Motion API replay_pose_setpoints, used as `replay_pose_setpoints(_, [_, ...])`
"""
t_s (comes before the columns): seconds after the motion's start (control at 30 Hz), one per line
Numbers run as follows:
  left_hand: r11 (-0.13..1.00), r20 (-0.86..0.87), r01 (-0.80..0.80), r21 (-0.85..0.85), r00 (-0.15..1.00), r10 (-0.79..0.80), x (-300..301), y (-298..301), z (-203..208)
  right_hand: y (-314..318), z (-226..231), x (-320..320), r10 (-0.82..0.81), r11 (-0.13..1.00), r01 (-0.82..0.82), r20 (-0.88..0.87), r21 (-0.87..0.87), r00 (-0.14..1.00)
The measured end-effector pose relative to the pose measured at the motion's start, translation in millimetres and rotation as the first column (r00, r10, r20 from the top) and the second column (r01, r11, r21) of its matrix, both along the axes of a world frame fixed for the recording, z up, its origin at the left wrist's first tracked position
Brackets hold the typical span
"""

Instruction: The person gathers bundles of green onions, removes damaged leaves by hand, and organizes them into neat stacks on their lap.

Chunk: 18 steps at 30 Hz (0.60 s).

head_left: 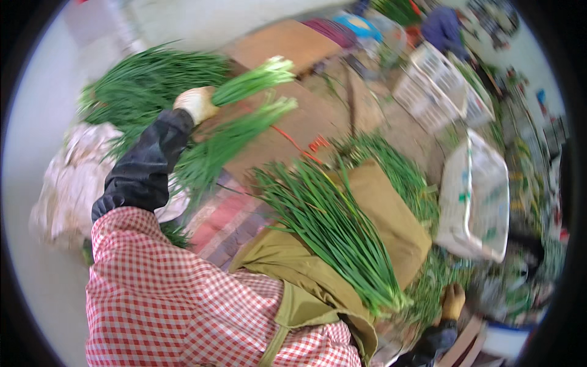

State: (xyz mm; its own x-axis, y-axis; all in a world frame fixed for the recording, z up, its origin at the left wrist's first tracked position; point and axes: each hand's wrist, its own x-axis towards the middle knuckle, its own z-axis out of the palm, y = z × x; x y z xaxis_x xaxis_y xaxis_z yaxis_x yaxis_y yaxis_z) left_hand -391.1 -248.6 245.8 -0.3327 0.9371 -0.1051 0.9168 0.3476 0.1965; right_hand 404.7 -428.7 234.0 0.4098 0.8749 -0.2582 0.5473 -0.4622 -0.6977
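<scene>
My left hand (197, 104), in a pale glove, reaches out to the far left and is closed around a bunch of garlic chives (255, 81), pale ends to the right. A second, blurred bunch of chives (229, 137) lies just below it. Behind that hand is a large heap of chives (156, 79). Across the olive apron (391, 214) on my lap rests another loose bunch (333, 229), its stem ends toward the lower right. Down at the lower right is my right hand (452, 301), beside scattered green leaves; its fingers are too small and blurred to make out.
Brown cardboard (293, 116) covers the floor ahead, with a red cord (296, 144) on it. White plastic crates (471, 202) stand on the right. A pale sack (76, 177) sits at the left by the wall. Another person (443, 30) is bent over at the far right.
</scene>
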Motion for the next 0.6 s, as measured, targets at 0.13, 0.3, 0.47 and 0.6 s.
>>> replay_pose_setpoints(0.13, [0.992,-0.170,0.118,-0.052,0.978,-0.125,-18,25,-125,-16,-21,-25,-0.103,0.990,0.104,0.016,-0.100,0.995])
replay_pose_setpoints(0.3, [0.836,-0.218,0.223,-0.502,0.902,-0.372,-18,34,-138,-59,-32,-39,0.124,0.981,-0.025,0.527,-0.191,0.841])
replay_pose_setpoints(0.47, [0.644,0.253,0.510,-0.570,0.855,-0.453,-12,20,-47,0,5,-67,0.044,0.997,-0.007,0.465,-0.080,0.884])
replay_pose_setpoints(0.6, [0.617,0.033,0.316,-0.721,0.905,-0.424,27,21,-5,136,59,-141,0.346,0.889,-0.455,0.575,0.051,0.741])
